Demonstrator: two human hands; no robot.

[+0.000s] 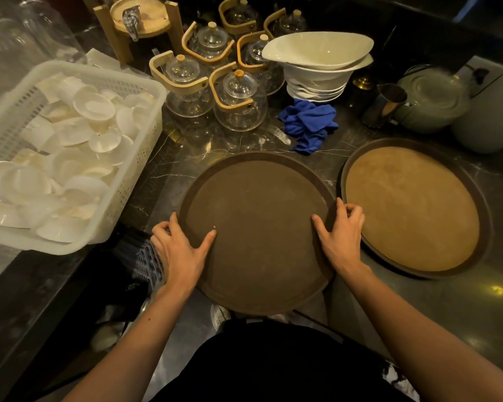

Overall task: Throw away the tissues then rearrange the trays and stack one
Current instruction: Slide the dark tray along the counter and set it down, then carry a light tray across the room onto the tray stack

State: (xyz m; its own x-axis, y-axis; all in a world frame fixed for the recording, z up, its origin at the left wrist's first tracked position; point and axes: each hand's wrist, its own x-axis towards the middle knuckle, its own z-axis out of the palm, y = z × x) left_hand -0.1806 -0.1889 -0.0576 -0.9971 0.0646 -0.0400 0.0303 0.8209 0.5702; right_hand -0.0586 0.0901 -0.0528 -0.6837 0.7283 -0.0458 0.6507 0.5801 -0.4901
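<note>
**Both hands on dark tray**

We had the left hand (178, 250) and right hand (339, 231) clamped on opposite rims of the dark tray (256, 227), thumbs on top, its near edge overhanging the counter (186, 158). The tan tray (413, 208) lay just beside it, right. Further back: basket (134, 175) left, blue cloth (310, 123), teapots (240, 100), bowls (320, 65).
</note>
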